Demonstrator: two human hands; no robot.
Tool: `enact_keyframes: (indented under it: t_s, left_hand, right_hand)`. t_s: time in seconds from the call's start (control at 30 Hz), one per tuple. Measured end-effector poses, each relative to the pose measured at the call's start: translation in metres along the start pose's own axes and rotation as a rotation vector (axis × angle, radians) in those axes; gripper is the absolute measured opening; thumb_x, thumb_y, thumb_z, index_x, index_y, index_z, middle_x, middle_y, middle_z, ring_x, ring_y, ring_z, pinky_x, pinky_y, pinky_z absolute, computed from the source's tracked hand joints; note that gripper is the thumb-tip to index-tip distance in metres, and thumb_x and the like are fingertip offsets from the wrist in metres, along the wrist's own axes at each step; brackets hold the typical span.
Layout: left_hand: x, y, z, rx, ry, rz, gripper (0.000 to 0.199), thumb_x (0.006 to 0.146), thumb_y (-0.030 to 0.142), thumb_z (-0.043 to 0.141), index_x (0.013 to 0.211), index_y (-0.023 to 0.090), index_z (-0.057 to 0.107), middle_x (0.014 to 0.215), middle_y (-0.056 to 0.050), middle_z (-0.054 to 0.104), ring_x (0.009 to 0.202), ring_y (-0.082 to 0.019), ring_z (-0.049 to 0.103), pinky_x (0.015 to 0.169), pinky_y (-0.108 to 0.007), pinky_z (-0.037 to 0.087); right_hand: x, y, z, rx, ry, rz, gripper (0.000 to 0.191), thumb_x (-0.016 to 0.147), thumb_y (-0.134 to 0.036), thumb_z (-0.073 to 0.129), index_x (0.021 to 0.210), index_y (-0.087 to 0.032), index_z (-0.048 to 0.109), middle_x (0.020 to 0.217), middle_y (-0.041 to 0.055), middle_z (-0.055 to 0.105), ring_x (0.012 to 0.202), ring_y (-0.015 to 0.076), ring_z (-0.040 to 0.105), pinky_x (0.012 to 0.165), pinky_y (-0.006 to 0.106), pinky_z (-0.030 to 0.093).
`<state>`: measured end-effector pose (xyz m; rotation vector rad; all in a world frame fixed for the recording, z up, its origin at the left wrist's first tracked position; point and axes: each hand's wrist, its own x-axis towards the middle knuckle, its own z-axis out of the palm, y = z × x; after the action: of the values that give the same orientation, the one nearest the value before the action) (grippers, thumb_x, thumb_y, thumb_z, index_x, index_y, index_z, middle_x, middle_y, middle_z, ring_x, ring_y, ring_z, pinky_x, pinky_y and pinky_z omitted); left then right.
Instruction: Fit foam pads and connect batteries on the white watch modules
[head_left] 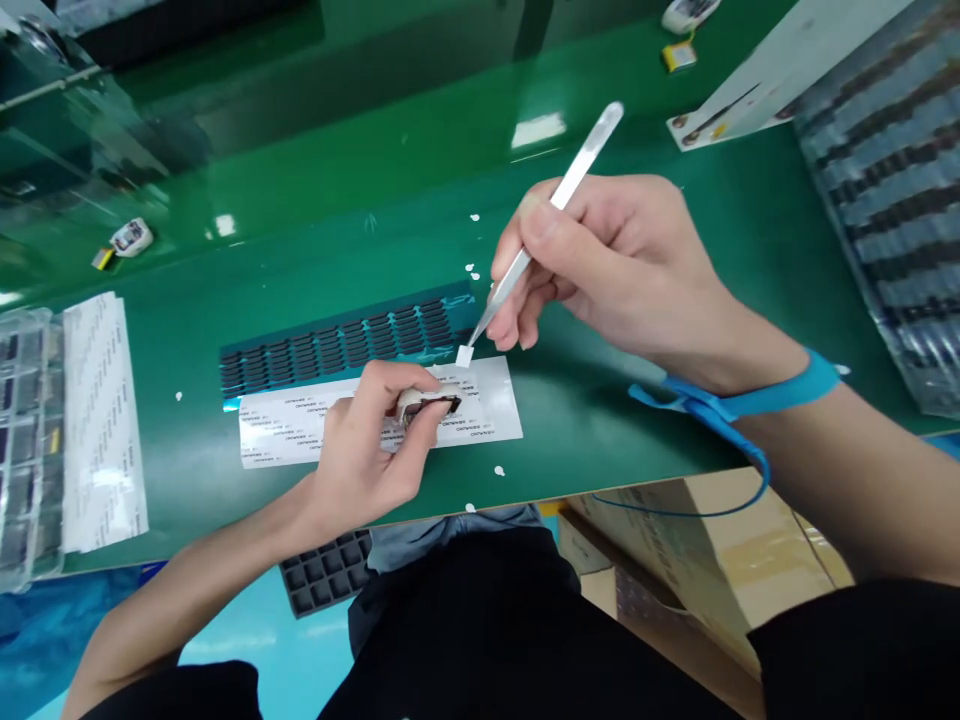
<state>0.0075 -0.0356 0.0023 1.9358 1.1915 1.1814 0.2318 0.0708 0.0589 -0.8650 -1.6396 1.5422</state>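
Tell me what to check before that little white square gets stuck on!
1. Tweezers gripped firmly in the right hand: ok.
2. White square held at the tweezer tip: ok.
3. Small part pinched in the left hand fingers: ok.
4. Square lined up over the part: not ok, it sits above and to the right.
5. Sticky side facing down: cannot tell.
6. Label sheet flat on the table: ok.
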Motion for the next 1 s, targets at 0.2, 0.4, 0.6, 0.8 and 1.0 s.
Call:
enact_keyframes:
  t_s: [0.2, 0.4, 0.6, 0.8, 1.0]
  left_hand:
    - [0.014, 0.011, -0.007, -0.441, -0.144, -0.259, 0.019, 0.105, 0.017, 0.075, 0.117, 0.02, 0.062, 0.092, 0.0, 0.077, 0.067, -0.013, 0.08, 0.063, -0.022, 0.067]
    - [0.013, 0.008, -0.007, -0.576, -0.192, -0.272, 0.032, 0.103, 0.008, 0.074, 0.13, 0.018, 0.062, 0.112, -0.004, 0.082, 0.09, -0.019, 0.088, 0.087, -0.027, 0.074]
    - [0.011, 0.009, -0.006, -0.598, -0.209, -0.289, 0.033, 0.107, 0.015, 0.073, 0.138, 0.018, 0.062, 0.118, -0.008, 0.083, 0.095, -0.023, 0.089, 0.087, -0.03, 0.076]
    - [0.01, 0.009, -0.007, -0.61, -0.213, -0.332, 0.035, 0.108, 0.023, 0.074, 0.14, 0.016, 0.062, 0.122, -0.011, 0.083, 0.095, -0.025, 0.089, 0.089, -0.034, 0.078]
    - [0.01, 0.009, -0.006, -0.598, -0.208, -0.319, 0.035, 0.109, 0.024, 0.074, 0.141, 0.016, 0.062, 0.121, -0.011, 0.083, 0.095, -0.025, 0.089, 0.087, -0.034, 0.078]
  right_hand:
    - [-0.014, 0.002, 0.022, 0.021, 0.005, -0.095, 0.049, 0.102, -0.072, 0.077, 0.087, -0.026, 0.07, 0.074, -0.0013, 0.077, 0.066, 0.0151, 0.077, 0.054, 0.025, 0.062]
    - [-0.015, 0.01, 0.026, 0.006, 0.017, -0.099, 0.042, 0.108, -0.063, 0.074, 0.088, -0.026, 0.071, 0.078, -0.0026, 0.076, 0.066, 0.0132, 0.076, 0.058, 0.024, 0.065]
    - [-0.017, 0.009, 0.028, 0.007, 0.051, -0.062, 0.043, 0.105, -0.065, 0.077, 0.086, -0.027, 0.073, 0.077, 0.0, 0.076, 0.062, 0.0148, 0.075, 0.058, 0.026, 0.066]
    - [-0.016, 0.013, 0.028, 0.007, 0.057, -0.046, 0.041, 0.107, -0.063, 0.075, 0.087, -0.028, 0.074, 0.079, 0.0011, 0.076, 0.064, 0.0165, 0.076, 0.057, 0.027, 0.067]
    - [-0.017, 0.014, 0.026, 0.011, 0.043, -0.061, 0.04, 0.109, -0.06, 0.074, 0.089, -0.025, 0.073, 0.079, 0.0, 0.076, 0.063, 0.0134, 0.075, 0.057, 0.023, 0.066]
